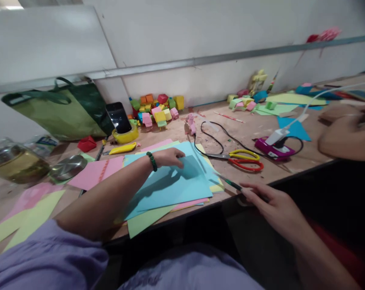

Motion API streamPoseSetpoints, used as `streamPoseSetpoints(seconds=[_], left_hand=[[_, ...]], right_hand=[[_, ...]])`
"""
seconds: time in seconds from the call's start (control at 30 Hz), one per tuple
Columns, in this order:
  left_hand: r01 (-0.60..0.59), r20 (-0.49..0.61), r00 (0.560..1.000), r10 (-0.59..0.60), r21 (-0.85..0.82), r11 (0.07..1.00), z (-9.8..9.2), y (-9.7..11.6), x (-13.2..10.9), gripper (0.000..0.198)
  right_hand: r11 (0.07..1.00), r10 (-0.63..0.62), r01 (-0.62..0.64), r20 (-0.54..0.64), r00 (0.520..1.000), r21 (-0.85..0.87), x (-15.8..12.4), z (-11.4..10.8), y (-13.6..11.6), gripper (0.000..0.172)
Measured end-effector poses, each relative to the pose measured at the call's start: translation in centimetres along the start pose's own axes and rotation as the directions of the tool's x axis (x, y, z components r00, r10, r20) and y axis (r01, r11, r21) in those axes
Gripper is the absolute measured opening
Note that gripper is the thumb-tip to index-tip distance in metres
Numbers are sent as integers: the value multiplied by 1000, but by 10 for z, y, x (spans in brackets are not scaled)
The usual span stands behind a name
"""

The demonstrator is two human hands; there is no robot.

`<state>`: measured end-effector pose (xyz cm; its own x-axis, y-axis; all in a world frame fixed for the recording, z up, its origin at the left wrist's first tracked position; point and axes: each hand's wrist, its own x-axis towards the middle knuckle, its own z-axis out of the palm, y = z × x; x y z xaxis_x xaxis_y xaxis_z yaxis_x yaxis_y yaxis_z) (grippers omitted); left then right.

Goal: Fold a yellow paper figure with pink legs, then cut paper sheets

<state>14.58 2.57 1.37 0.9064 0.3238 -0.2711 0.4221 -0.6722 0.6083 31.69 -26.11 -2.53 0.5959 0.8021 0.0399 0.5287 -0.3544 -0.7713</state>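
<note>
A stack of coloured paper (173, 189), light blue on top with green, pink and yellow edges showing, lies at the table's front edge. My left hand (169, 157), a green bead bracelet at its wrist, reaches over the blue sheet, loosely bent with thumb and fingers apart. Its shadow falls on the paper; whether the fingertips touch it I cannot tell. Over the table edge, right of the stack, my right hand (268, 201) grips a thin tool with a dark green handle (233, 184). The tool's slim tip, blurred, points toward the paper.
Scissors with yellow and red handles (245, 160), a purple power adapter (274, 150) and its cable lie to the right. Behind are folded paper boxes (158, 109), a phone (118, 117) on a tape roll, and a yellow cutter (122, 149). Another person's arm (342, 131) rests at far right.
</note>
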Motion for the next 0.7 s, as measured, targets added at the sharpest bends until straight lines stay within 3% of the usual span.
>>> streamPoseSetpoints(seconds=[0.17,0.3,0.43,0.57,0.63,0.7], left_hand=[[0,29,1000,6,-199,980,-6,-5,-8,24],[25,84,996,17,-481,876,-8,-11,-11,28],[11,75,997,34,-530,848,-7,-16,-11,27],[-72,-28,997,67,-346,936,-2,-14,-13,38],[-129,-171,979,110,-108,986,6,-9,-21,53],[-160,-272,941,201,166,973,19,-2,-32,71]], right_hand=[[999,-38,38,99,994,9,1,1,-10,39],[998,-57,58,133,989,0,5,4,-16,37],[994,-106,97,223,969,50,6,5,-21,29],[996,-87,76,278,957,50,5,2,-24,29],[997,-72,61,325,943,47,4,0,-24,32],[997,-72,57,364,929,52,2,-3,-22,34]])
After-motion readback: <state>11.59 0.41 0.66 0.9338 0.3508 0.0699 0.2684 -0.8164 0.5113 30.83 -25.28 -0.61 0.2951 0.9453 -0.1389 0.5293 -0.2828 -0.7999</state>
